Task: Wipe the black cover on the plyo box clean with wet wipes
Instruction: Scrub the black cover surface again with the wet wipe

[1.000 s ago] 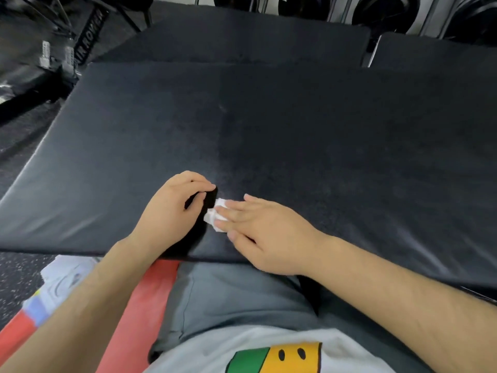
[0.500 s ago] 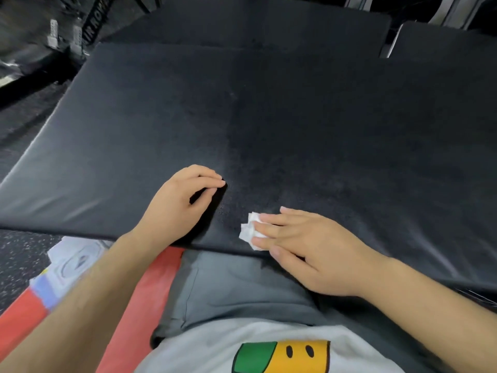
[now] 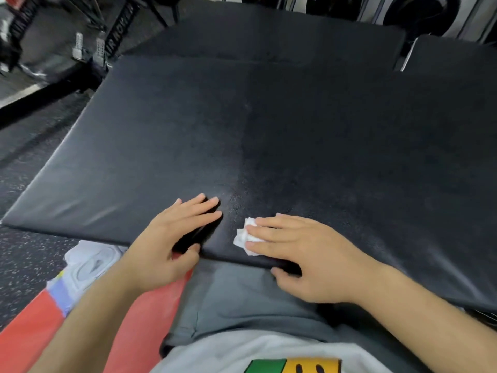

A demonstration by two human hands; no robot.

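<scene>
Found wipe on cover near front edge, under fingers of right hand. Found left hand flat on cover, just left of wipe, apart. Noted pack below front edge, leftward.

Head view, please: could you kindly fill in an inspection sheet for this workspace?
Surface: black padded cover, left part paler in sheen than right.
Job's things: crumpled white wet wipe near front edge; white wipes pack below the cover's near-left edge.
Clutter: nothing seen.
Grips: left hand flat on cover; right hand presses wipe with straight fingers.
Cables: nothing seen.
Surroundings: speckled dark floor, red mat, dark round discs behind.
</scene>
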